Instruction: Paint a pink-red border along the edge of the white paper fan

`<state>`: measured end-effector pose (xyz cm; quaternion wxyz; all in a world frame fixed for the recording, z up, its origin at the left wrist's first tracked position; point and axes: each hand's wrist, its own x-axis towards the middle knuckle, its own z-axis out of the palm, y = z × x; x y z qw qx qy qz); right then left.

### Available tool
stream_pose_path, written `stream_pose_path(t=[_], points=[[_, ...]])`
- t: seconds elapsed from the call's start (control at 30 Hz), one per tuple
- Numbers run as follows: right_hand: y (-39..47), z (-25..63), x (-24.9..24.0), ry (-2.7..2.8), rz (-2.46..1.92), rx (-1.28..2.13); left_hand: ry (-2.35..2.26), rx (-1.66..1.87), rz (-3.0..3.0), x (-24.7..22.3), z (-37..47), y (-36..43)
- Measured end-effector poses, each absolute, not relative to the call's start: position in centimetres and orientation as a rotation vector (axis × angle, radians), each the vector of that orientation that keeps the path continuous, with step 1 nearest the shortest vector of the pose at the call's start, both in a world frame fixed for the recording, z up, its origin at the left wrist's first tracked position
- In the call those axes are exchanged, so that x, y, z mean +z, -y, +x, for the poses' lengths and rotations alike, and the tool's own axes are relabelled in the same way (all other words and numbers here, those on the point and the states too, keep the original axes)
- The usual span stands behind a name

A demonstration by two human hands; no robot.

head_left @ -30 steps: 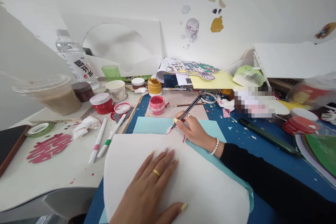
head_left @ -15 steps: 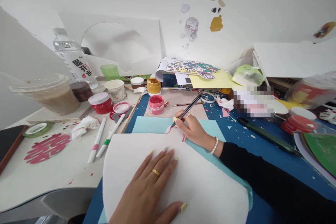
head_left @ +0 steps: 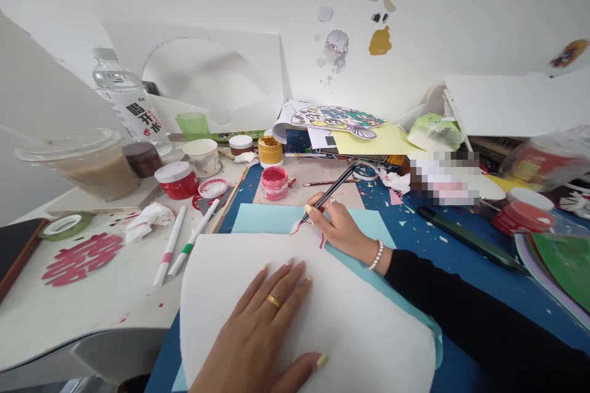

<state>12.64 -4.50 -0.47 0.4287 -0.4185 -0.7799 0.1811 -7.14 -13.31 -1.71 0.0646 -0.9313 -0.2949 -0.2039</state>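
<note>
My right hand point(head_left: 338, 224) grips a dark paintbrush point(head_left: 334, 187), its tip down at the top edge of a large white curved sheet point(head_left: 369, 331). Short red-pink painted lines point(head_left: 295, 229) show along that edge, near the brush tip and under my fingers. My left hand point(head_left: 265, 325) lies flat on the white sheet with its fingers spread and nothing in it. Light blue paper point(head_left: 262, 218) sticks out from under the sheet. An uncapped jar of pink-red paint point(head_left: 275, 184) stands just beyond the paper.
Two white markers point(head_left: 170, 245), a crumpled tissue point(head_left: 150, 221), a red cutout point(head_left: 83, 260) and a roll of tape point(head_left: 66, 226) lie at left. A drink cup point(head_left: 87, 166) and a water bottle point(head_left: 129, 101) stand behind. At right rests a dark green utility knife point(head_left: 470, 239).
</note>
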Motion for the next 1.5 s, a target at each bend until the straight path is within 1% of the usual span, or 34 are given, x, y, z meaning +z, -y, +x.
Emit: stream_pose_path(t=[0.4, 1.0, 1.3, 1.5], points=[[4.7, 12.5, -0.2, 1.973, -1.01, 0.534, 0.901, -0.65, -2.838, -1.3, -7.0, 13.4], [4.8, 12.4, 0.0, 2.031, -0.934, 0.643, 0.926, -0.522, -2.796, -0.2, -6.8, 13.6], [4.7, 12.4, -0.3, 2.046, -0.919, 0.682, 0.87, -0.585, -2.767, -0.9, -6.8, 13.4], [4.7, 12.5, -0.5, 2.052, -0.905, 0.704, 0.918, -0.482, -2.778, -0.3, -6.6, 13.6]])
